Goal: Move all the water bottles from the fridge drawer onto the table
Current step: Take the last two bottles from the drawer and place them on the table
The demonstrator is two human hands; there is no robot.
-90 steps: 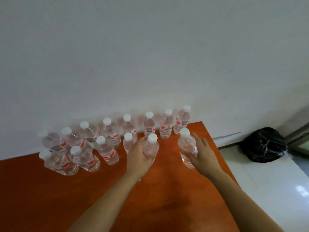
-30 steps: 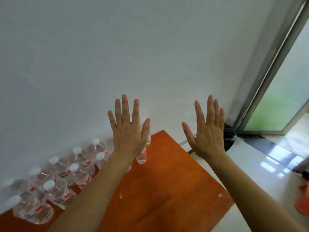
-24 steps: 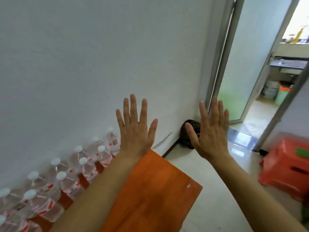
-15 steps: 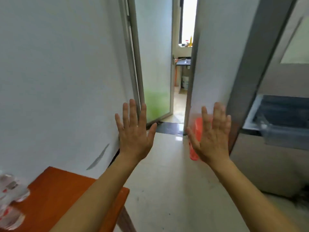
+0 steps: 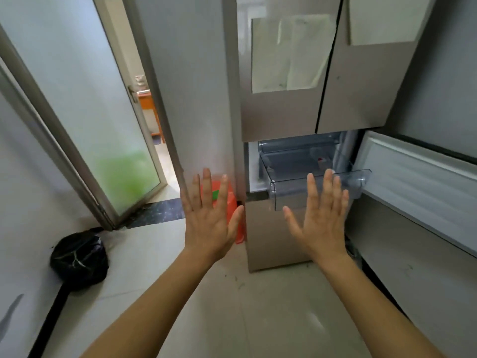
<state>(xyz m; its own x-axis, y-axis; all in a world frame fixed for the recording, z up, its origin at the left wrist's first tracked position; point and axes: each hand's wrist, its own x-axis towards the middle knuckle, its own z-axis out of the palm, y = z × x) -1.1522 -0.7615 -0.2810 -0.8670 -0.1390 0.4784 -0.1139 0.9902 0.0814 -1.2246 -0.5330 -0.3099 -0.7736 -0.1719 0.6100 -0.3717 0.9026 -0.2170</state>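
Note:
The fridge (image 5: 281, 117) stands ahead with its clear plastic drawer (image 5: 289, 188) pulled out under the upper doors. One water bottle (image 5: 320, 161) with a red-marked label shows dimly at the back of the drawer. My left hand (image 5: 209, 218) is raised with fingers spread, empty, left of the fridge. My right hand (image 5: 322, 220) is raised the same way, empty, in front of the drawer's front wall. The table and the other bottles are out of view.
The open lower fridge door (image 5: 418, 182) juts out on the right. A red plastic stool (image 5: 231, 210) sits beside the fridge behind my left hand. A black bag (image 5: 78, 259) lies on the floor at left. A frosted glass door (image 5: 85, 120) stands open at left.
Both hands let go of bottles on the orange table and rose open. My view swung right from the table past the doorway to the fridge and its open drawer.

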